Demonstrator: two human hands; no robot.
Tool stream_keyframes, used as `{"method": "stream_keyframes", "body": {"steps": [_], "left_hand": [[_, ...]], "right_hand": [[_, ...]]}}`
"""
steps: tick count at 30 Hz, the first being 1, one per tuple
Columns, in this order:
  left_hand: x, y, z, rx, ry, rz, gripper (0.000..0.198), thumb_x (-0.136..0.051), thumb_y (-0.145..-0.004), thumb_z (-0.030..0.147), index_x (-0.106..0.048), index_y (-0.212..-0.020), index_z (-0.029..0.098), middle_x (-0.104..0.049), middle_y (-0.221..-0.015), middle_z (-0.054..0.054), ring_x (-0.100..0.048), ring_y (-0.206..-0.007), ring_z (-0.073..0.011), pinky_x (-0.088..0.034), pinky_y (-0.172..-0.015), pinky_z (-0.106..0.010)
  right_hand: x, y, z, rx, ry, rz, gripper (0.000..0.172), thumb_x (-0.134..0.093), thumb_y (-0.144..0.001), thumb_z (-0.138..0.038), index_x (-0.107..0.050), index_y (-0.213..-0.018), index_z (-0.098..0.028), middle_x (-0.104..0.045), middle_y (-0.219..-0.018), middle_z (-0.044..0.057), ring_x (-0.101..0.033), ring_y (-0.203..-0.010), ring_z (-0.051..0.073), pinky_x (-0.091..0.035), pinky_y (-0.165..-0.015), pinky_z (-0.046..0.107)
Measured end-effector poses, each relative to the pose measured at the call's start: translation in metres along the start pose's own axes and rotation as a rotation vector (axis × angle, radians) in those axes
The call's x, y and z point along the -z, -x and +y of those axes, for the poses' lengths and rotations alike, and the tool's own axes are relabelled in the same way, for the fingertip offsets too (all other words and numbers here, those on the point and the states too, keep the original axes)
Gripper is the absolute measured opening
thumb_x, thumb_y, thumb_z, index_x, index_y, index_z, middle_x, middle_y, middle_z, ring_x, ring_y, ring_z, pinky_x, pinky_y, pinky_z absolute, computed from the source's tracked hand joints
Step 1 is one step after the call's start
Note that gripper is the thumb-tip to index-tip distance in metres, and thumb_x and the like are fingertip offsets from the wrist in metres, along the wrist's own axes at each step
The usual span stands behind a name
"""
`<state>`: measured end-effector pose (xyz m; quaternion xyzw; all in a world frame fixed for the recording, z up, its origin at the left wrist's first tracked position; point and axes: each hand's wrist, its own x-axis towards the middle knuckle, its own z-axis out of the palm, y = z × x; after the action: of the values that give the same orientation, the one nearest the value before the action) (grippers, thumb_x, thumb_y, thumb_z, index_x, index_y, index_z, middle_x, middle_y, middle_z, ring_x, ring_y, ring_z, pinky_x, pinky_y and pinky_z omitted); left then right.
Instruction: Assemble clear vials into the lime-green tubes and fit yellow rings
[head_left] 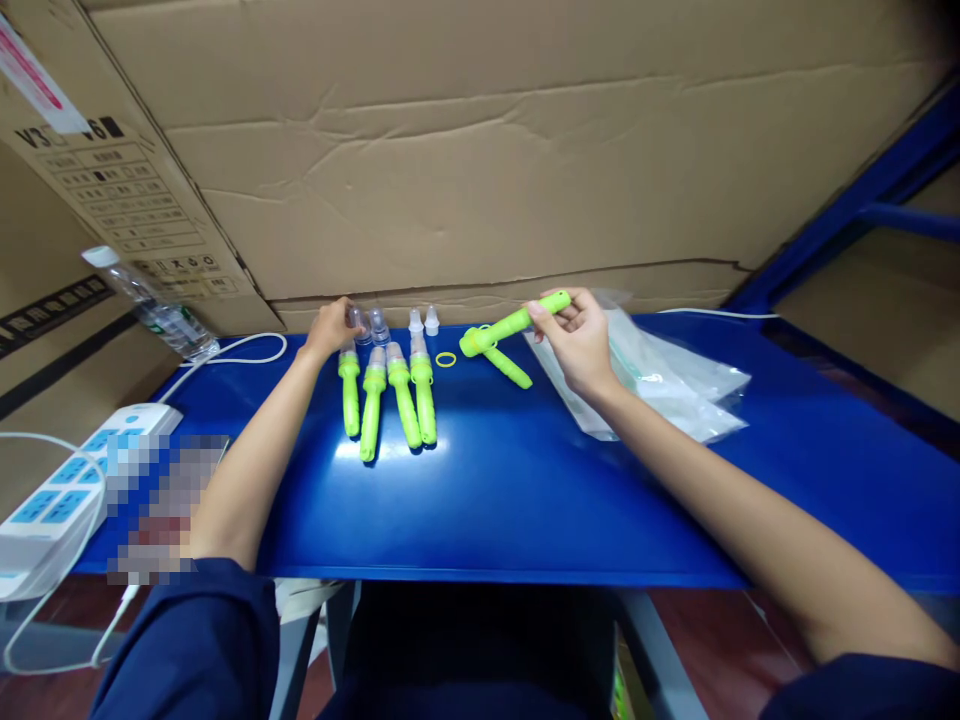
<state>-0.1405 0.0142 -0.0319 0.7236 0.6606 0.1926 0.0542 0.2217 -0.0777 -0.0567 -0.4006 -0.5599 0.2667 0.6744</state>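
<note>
Over the blue bench (480, 515), the right hand (583, 340) grips a green stick (514, 325) beside plastic bags (671, 400); the left hand (328, 330), hold unclear, is at a clear cap (362, 325) behind four capped sticks (406, 408); a bottle (161, 310) leans leftward.

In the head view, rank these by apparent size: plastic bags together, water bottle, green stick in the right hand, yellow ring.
1. plastic bags
2. water bottle
3. green stick in the right hand
4. yellow ring

A blue table (480, 510) (glossy) carries green sticks (406, 405), plastic bags (667, 375).
</note>
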Motion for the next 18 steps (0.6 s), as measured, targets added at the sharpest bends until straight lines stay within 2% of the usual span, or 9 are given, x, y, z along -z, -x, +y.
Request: {"method": "stream_keyframes", "body": {"steps": [2, 4, 5, 6, 8, 10, 11, 14, 18], "left_hand": [[0.002, 0.010, 0.010, 0.011, -0.051, 0.084, 0.060, -0.074, -0.075, 0.024, -0.056, -0.130, 0.012, -0.059, -0.135, -0.022, -0.053, -0.129, -0.0391, -0.044, -0.108, -0.052], [0.004, 0.027, 0.030, -0.026, -0.071, 0.255, 0.050, -0.068, -0.083, 0.029, -0.056, -0.128, 0.012, -0.052, -0.143, -0.026, -0.043, -0.138, -0.0442, -0.039, -0.111, -0.059], [0.004, 0.038, 0.043, -0.100, -0.031, 0.313, 0.042, -0.062, -0.089, 0.033, -0.057, -0.126, 0.013, -0.054, -0.141, -0.025, -0.045, -0.138, -0.0428, -0.039, -0.111, -0.059], [0.002, 0.049, 0.058, -0.201, 0.035, 0.312, 0.038, -0.057, -0.094, 0.038, -0.059, -0.124, 0.015, -0.059, -0.135, -0.022, -0.050, -0.133, -0.0392, -0.041, -0.110, -0.055], [-0.005, 0.068, 0.087, -0.417, 0.209, 0.151, 0.044, -0.057, -0.095, 0.050, -0.061, -0.122, 0.015, -0.068, -0.119, -0.016, -0.064, -0.111, -0.0295, -0.050, -0.098, -0.043], [-0.012, 0.081, 0.109, -0.528, 0.301, 0.017, 0.054, -0.066, -0.088, 0.059, -0.065, -0.117, 0.014, -0.072, -0.101, -0.010, -0.067, -0.087, -0.0225, -0.052, -0.083, -0.034], [-0.016, 0.084, 0.117, -0.552, 0.321, -0.012, 0.053, -0.066, -0.087, 0.060, -0.067, -0.113, 0.014, -0.073, -0.092, -0.007, -0.066, -0.079, -0.0199, -0.051, -0.078, -0.032], [-0.020, 0.086, 0.123, -0.595, 0.364, -0.067, 0.047, -0.062, -0.091, 0.058, -0.071, -0.104, 0.014, -0.071, -0.074, -0.002, -0.061, -0.066, -0.0155, -0.046, -0.068, -0.027], [-0.019, 0.086, 0.118, -0.676, 0.404, -0.159, 0.038, -0.056, -0.096, 0.049, -0.072, -0.098, 0.015, -0.071, -0.069, 0.000, -0.060, -0.059, -0.0127, -0.042, -0.061, -0.024]], "right_hand": [[-0.003, 0.004, -0.002, -0.024, -0.030, -0.014, 0.058, -0.083, -0.068, -0.069, -0.051, -0.092, -0.026, -0.064, -0.076, -0.002, -0.063, -0.061, 0.013, -0.055, -0.055, 0.027], [-0.007, 0.009, -0.004, -0.064, -0.061, -0.040, 0.058, -0.084, -0.067, -0.067, -0.051, -0.091, -0.025, -0.064, -0.074, -0.004, -0.063, -0.060, 0.012, -0.056, -0.056, 0.026], [-0.009, 0.012, -0.005, -0.091, -0.081, -0.056, 0.059, -0.085, -0.066, -0.067, -0.052, -0.091, -0.025, -0.064, -0.073, -0.004, -0.063, -0.059, 0.012, -0.056, -0.056, 0.026], [-0.011, 0.015, -0.007, -0.122, -0.105, -0.072, 0.060, -0.086, -0.064, -0.068, -0.052, -0.091, -0.025, -0.064, -0.073, -0.004, -0.064, -0.059, 0.012, -0.056, -0.057, 0.026], [-0.014, 0.020, -0.010, -0.193, -0.157, -0.099, 0.062, -0.088, -0.061, -0.067, -0.053, -0.090, -0.025, -0.064, -0.072, -0.005, -0.064, -0.059, 0.012, -0.057, -0.058, 0.026], [-0.016, 0.023, -0.012, -0.264, -0.211, -0.114, 0.062, -0.090, -0.059, -0.066, -0.054, -0.090, -0.025, -0.064, -0.071, -0.005, -0.063, -0.059, 0.011, -0.057, -0.058, 0.025], [-0.016, 0.023, -0.013, -0.294, -0.237, -0.120, 0.062, -0.091, -0.058, -0.064, -0.055, -0.089, -0.024, -0.063, -0.071, -0.005, -0.063, -0.059, 0.011, -0.056, -0.058, 0.024], [-0.013, 0.021, -0.014, -0.341, -0.299, -0.150, 0.058, -0.093, -0.058, -0.060, -0.055, -0.084, -0.023, -0.061, -0.069, -0.005, -0.060, -0.058, 0.009, -0.052, -0.053, 0.022], [-0.010, 0.016, -0.012, -0.374, -0.321, -0.158, 0.059, -0.095, -0.054, -0.058, -0.056, -0.079, -0.023, -0.058, -0.068, -0.005, -0.056, -0.055, 0.008, -0.047, -0.048, 0.021]]}}
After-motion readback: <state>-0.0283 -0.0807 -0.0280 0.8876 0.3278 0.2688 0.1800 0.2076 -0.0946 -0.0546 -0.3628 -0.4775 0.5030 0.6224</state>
